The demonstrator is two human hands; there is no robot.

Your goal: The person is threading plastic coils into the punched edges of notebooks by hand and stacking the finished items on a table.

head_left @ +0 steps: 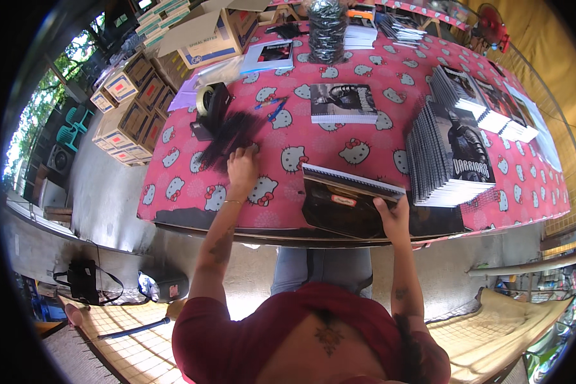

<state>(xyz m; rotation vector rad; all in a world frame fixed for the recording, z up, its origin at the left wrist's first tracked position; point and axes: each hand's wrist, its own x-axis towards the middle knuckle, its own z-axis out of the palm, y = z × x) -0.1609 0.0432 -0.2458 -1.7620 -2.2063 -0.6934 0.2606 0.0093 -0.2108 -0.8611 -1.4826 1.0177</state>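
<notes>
Pink cloth with a cartoon-cat print covered the table (pixel 390 137), so the dark goods stood out on it. The right hand (pixel 393 214) gripped the near edge of a notebook (pixel 349 195), fingers closed on its corner, tilting it up against the table edge, probably to keep its spine reachable. At ten o'clock from the notebook the left hand (pixel 242 168) rested with fingers curled into a loose pile of black strips (pixel 232 134), seemingly picking one out. A tape dispenser (pixel 208 109) sat just beyond the strips, at eleven o'clock. Fanned stacks of notebooks (pixel 448 153) lay at two o'clock, and a single copy (pixel 343 102) at twelve.
</notes>
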